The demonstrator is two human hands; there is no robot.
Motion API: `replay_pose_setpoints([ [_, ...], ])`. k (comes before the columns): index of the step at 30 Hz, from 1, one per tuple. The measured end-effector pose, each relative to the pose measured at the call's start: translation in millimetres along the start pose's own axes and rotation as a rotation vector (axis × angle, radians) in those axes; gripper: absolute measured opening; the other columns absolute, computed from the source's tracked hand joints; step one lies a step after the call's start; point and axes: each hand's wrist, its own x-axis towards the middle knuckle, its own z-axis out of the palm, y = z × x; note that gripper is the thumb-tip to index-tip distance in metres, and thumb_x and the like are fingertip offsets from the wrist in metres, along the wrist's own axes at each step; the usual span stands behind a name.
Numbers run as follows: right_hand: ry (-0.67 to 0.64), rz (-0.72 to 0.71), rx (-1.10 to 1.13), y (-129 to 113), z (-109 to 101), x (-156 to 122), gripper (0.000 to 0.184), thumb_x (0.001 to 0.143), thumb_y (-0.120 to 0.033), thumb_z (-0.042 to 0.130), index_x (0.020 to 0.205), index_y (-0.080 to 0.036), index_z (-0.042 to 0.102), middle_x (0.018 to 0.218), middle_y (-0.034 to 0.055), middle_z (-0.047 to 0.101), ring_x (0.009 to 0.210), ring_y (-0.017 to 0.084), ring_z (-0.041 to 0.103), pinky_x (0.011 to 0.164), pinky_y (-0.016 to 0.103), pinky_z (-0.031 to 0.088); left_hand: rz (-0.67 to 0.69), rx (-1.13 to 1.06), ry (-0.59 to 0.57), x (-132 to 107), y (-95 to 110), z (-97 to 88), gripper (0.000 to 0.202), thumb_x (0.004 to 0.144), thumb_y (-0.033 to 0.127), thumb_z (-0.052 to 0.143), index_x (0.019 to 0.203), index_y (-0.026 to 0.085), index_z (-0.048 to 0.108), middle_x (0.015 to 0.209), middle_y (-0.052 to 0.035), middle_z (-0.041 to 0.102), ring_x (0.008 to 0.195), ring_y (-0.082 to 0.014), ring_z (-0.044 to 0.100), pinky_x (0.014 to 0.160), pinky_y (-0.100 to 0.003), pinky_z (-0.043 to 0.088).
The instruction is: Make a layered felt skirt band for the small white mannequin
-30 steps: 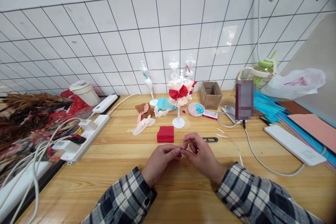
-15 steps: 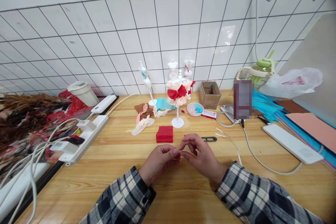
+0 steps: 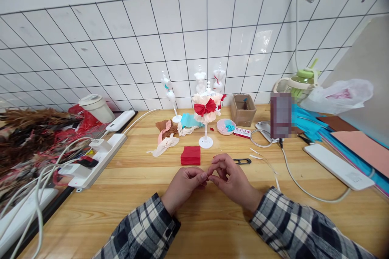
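My left hand (image 3: 185, 185) and my right hand (image 3: 232, 181) meet fingertip to fingertip low over the wooden table (image 3: 212, 226). Both are pinched on a tiny piece between them, too small to name. Just beyond them lies a stack of red crepe paper squares (image 3: 191, 155). A small black clip (image 3: 242, 161) rests to the right of my right hand. Behind the stack stands a little white mannequin stand (image 3: 206, 117) dressed in pale paper with a red bow.
More small mannequin stands (image 3: 169, 91) line the tiled wall. A pink dish (image 3: 226, 126), a cardboard box (image 3: 243, 109), paper scraps (image 3: 165, 133), a white power strip (image 3: 100, 156) with cables, a green bottle (image 3: 304, 83), coloured paper sheets (image 3: 361, 145) and a white cable (image 3: 300, 186) surround the work spot.
My hands stay pinched together at the same place; the fingers shifted only slightly. The camera view dipped a little.
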Motion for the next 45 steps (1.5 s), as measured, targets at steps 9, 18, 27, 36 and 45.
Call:
replay_pose_setpoints([
  [9, 0.013, -0.027, -0.004, -1, 2, 0, 0.028, 0.079, -0.017, 0.059, 0.095, -0.024, 0.038, 0.082, -0.0005, 0.062, 0.050, 0.007, 0.034, 0.045, 0.020, 0.028, 0.038, 0.082, 0.021, -1, 4, 1.8, 0.034, 0.070, 0.048, 0.070, 0.065, 0.014, 0.070, 0.059, -0.0007, 0.060, 0.058, -0.0123, 0.049, 0.058, -0.023, 0.039],
  [18, 0.078, -0.013, -0.055, 4, 1, -1, 0.020, 0.082, -0.021, 0.059, 0.090, -0.022, 0.041, 0.081, -0.0004, 0.062, 0.049, 0.007, 0.034, 0.045, 0.020, 0.029, 0.116, 0.197, 0.087, -2, 2, 1.7, 0.038, 0.077, 0.051, 0.062, 0.070, 0.014, 0.070, 0.065, -0.0022, 0.062, 0.063, -0.0149, 0.054, 0.063, -0.025, 0.043],
  [27, 0.613, -0.393, -0.335, -51, -31, 62, 0.021, 0.082, -0.020, 0.061, 0.092, -0.022, 0.043, 0.085, 0.0010, 0.065, 0.048, 0.007, 0.036, 0.047, 0.023, 0.035, 0.554, 0.429, 0.552, 74, 1, 8.5, 0.056, 0.089, 0.035, 0.050, 0.141, 0.018, 0.035, 0.145, -0.0131, 0.038, 0.132, -0.0234, 0.037, 0.107, -0.037, 0.030],
  [36, 0.694, -0.399, -0.619, -84, -72, 98, 0.018, 0.083, -0.023, 0.059, 0.095, -0.020, 0.045, 0.084, 0.0001, 0.063, 0.051, 0.009, 0.039, 0.050, 0.023, 0.036, 0.338, 0.420, 0.504, 115, 4, 6.4, 0.027, 0.082, 0.036, 0.059, 0.105, 0.022, 0.064, 0.098, -0.0064, 0.069, 0.089, -0.0225, 0.062, 0.082, -0.033, 0.044],
  [45, 0.736, -0.470, -0.757, -99, -76, 86, 0.013, 0.085, -0.025, 0.057, 0.094, -0.021, 0.048, 0.085, 0.0005, 0.066, 0.057, 0.011, 0.045, 0.055, 0.025, 0.038, 0.402, 0.391, 0.425, 94, 0, 12.7, 0.039, 0.084, 0.043, 0.054, 0.111, 0.018, 0.065, 0.081, -0.0045, 0.068, 0.069, -0.0176, 0.060, 0.066, -0.027, 0.045],
])
